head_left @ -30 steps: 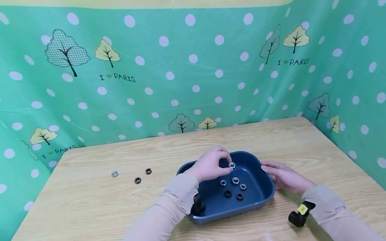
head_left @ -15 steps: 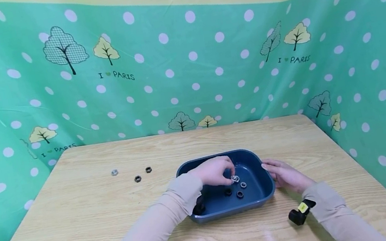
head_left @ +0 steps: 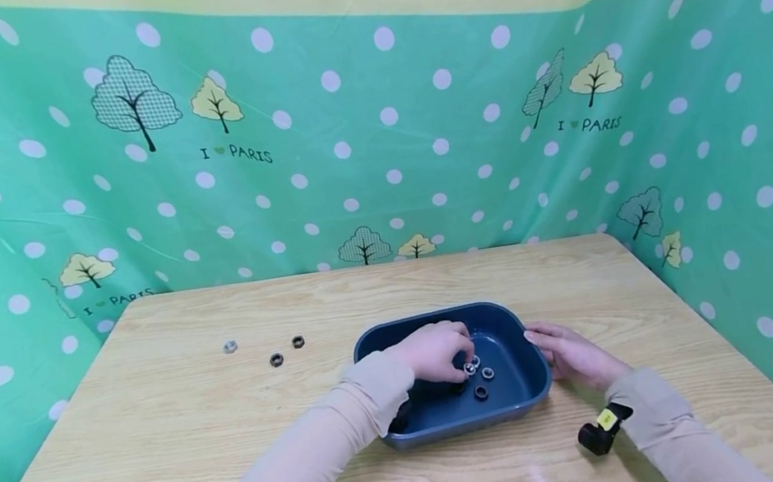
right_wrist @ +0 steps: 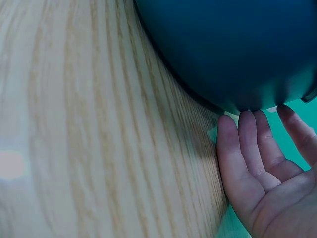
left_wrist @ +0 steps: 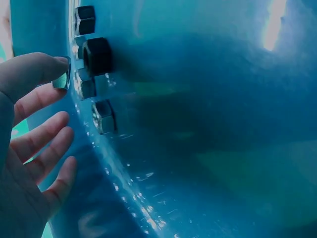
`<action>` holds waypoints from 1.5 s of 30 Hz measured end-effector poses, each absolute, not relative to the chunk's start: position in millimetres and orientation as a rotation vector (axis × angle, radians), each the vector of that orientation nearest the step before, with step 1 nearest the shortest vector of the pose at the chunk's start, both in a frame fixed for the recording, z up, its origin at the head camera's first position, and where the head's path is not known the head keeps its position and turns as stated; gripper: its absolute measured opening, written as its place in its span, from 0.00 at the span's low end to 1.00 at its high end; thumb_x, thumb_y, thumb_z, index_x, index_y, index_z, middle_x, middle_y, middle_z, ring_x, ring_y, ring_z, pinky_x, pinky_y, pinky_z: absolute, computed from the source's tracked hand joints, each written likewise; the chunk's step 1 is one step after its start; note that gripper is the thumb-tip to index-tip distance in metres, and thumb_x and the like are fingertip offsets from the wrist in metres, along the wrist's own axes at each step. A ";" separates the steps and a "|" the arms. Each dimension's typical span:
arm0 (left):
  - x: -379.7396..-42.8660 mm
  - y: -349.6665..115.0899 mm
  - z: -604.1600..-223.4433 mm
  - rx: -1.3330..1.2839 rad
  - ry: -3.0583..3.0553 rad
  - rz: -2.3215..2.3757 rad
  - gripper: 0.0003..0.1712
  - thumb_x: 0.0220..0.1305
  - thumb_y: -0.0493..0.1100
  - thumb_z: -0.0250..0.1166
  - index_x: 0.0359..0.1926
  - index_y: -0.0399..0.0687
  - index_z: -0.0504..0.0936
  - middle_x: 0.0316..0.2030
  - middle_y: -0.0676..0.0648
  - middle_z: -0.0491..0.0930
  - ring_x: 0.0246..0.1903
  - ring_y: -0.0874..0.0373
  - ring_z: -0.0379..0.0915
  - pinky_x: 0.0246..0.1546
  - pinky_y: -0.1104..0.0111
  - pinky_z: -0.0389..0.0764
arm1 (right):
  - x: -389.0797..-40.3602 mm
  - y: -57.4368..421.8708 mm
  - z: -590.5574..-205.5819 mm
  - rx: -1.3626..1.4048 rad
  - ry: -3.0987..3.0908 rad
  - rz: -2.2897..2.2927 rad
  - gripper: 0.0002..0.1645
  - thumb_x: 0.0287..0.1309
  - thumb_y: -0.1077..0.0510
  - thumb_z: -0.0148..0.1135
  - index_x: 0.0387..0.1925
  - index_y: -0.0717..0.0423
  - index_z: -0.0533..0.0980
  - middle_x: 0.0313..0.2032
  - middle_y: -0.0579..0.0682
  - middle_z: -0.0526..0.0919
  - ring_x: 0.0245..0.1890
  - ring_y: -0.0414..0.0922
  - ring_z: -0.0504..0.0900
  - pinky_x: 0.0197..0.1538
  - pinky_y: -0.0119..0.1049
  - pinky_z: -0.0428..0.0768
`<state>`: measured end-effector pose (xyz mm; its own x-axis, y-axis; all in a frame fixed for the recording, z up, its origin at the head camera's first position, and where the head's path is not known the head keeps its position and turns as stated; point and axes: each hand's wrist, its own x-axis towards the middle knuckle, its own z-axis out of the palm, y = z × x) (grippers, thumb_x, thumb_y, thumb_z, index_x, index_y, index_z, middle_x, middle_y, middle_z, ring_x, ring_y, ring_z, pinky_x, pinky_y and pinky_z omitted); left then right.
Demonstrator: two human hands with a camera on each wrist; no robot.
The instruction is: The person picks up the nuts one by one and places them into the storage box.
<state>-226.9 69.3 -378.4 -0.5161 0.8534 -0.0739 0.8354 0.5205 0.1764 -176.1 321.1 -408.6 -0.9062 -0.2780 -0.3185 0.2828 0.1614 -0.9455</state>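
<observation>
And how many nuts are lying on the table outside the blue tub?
3, left to right: a silver nut, a black nut, another black nut nearest the tub. The left sleeve could hide more.

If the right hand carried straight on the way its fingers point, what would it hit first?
The blue tray, on its outer wall: the right hand seems to touch it there, though exact contact is hard to tell.

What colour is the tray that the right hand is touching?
Dark blue; the tray at the right hand shows its colour best in the head view.
</observation>
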 end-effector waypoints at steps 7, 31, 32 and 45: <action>-225.0 72.0 -381.1 1.500 2.599 0.075 0.06 0.57 0.48 0.67 0.36 0.57 0.83 0.48 0.53 0.76 0.49 0.60 0.71 0.53 0.69 0.73 | -176.6 320.9 -408.2 0.015 2.030 -1.784 0.40 0.70 0.46 0.46 0.69 0.69 0.48 0.47 0.45 0.83 0.43 0.36 0.82 0.48 0.42 0.80; -228.1 76.9 -392.9 1.508 2.639 0.078 0.04 0.56 0.49 0.67 0.29 0.57 0.82 0.41 0.55 0.75 0.41 0.63 0.69 0.41 0.72 0.71 | -175.7 319.8 -408.2 0.015 2.011 -1.804 0.41 0.69 0.46 0.46 0.69 0.71 0.46 0.44 0.43 0.83 0.41 0.35 0.82 0.46 0.39 0.81; -228.1 76.8 -393.0 1.516 2.640 0.073 0.05 0.57 0.49 0.67 0.29 0.56 0.82 0.41 0.55 0.75 0.40 0.63 0.69 0.41 0.72 0.71 | -175.8 319.9 -408.7 0.017 2.007 -1.807 0.41 0.69 0.47 0.46 0.69 0.71 0.47 0.44 0.42 0.83 0.41 0.35 0.82 0.45 0.39 0.81; -231.3 76.6 -391.0 1.515 2.630 0.103 0.06 0.59 0.50 0.66 0.34 0.56 0.84 0.42 0.55 0.76 0.43 0.62 0.71 0.45 0.71 0.74 | -177.7 322.6 -409.7 -0.001 2.017 -1.799 0.42 0.70 0.47 0.46 0.69 0.72 0.45 0.47 0.47 0.83 0.42 0.36 0.82 0.46 0.39 0.81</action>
<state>-231.3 76.6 -391.0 -0.4981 0.8653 -0.0568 0.8582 0.5013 0.1108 -177.7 322.6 -409.7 -0.9055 -0.2831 -0.3162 0.2819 0.1557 -0.9467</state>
